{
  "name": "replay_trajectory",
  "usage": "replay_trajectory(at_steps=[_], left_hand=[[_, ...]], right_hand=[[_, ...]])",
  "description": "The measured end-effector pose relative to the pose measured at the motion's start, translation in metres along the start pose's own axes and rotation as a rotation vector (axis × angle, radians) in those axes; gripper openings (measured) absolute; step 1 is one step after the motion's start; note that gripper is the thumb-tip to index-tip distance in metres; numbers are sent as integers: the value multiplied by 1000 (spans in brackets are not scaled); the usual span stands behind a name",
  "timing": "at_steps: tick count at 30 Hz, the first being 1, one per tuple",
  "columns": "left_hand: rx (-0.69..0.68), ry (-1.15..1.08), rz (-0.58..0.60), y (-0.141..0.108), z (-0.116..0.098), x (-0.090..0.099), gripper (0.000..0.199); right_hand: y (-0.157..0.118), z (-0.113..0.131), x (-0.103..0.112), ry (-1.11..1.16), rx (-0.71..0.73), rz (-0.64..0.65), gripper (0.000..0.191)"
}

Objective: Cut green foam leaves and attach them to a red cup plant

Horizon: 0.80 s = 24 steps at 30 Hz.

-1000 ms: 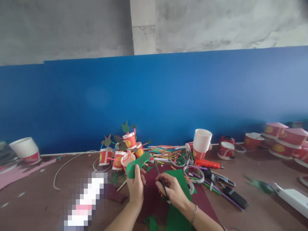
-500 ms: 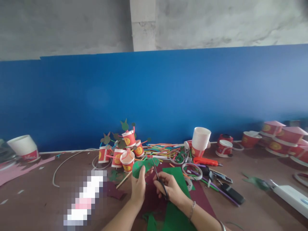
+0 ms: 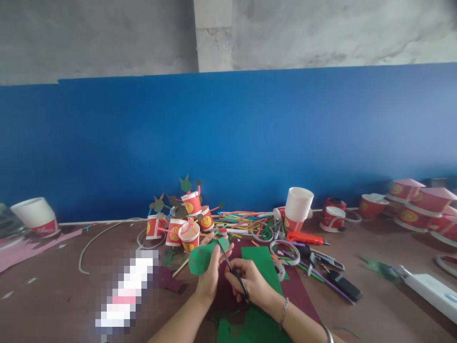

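My left hand (image 3: 210, 278) is closed on a piece of green paper (image 3: 200, 258), its thumb on top and fingertips showing past the right edge. My right hand (image 3: 249, 282) grips black-handled scissors (image 3: 238, 280), whose blades point up and left and reach the green paper. Under my hands lie a dark red sheet (image 3: 300, 295) and a larger green sheet (image 3: 262, 267). Green scraps (image 3: 224, 329) sit near the front edge. Just beyond my left hand stand red paper cups (image 3: 189, 236) with straws and dark cut-out shapes.
Behind are colorful straws (image 3: 243, 220), a stack of white cups (image 3: 299, 205), an orange cutter (image 3: 307, 238), tape rolls (image 3: 285, 252) and black keys (image 3: 344, 285). Right are pink-topped cups (image 3: 424, 205) and a glue gun (image 3: 430, 290). Pink paper (image 3: 24, 252) lies left.
The green paper has turned and tipped down to the left in my left hand. The scissors have shifted slightly left, their blades now over the paper.
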<state>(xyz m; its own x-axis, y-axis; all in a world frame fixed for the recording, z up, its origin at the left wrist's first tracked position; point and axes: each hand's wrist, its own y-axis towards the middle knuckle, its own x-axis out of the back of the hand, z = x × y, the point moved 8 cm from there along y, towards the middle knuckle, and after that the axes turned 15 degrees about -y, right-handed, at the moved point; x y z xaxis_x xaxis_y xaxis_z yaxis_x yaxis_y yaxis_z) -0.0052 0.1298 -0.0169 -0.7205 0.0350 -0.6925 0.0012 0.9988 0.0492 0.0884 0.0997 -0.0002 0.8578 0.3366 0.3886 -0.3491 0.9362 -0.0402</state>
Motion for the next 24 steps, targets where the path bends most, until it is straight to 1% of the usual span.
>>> replay_trajectory(at_steps=[3, 5, 7, 8, 9, 10, 13, 14, 15, 18, 21, 24], left_hand=[[43, -89, 22, 1, 3, -5, 52], [33, -136, 0, 1, 1, -7, 53], [15, -154, -22, 0, -3, -8, 56], [12, -154, -29, 0, -4, -9, 57], [12, -150, -31, 0, -5, -9, 57], [17, -145, -28, 0, -5, -10, 58], [37, -103, 10, -1, -3, -13, 54], [30, -73, 20, -1, -3, -13, 51], [17, -33, 28, -2, -3, -14, 48], [8, 65, 96, -4, -2, -21, 36], [86, 20, 169, -7, 6, -29, 32], [133, -20, 140, -6, 11, -27, 36]], right_hand=[[-1, 0, -3, -13, -28, 22, 27], [0, -4, -3, -25, -46, 24, 26], [1, -6, -2, -26, -31, 15, 25], [2, -6, 0, -25, -1, -13, 24], [2, -4, 5, -32, 44, -67, 23], [1, -2, 12, -43, 96, -156, 22], [-6, 4, 39, -75, 209, -482, 19], [-7, 4, 45, -75, 213, -546, 20], [-7, 2, 48, -72, 202, -577, 22], [-2, -8, 50, -59, 153, -590, 23], [4, -18, 48, -21, 124, -576, 24], [6, -22, 45, -10, 118, -549, 25]])
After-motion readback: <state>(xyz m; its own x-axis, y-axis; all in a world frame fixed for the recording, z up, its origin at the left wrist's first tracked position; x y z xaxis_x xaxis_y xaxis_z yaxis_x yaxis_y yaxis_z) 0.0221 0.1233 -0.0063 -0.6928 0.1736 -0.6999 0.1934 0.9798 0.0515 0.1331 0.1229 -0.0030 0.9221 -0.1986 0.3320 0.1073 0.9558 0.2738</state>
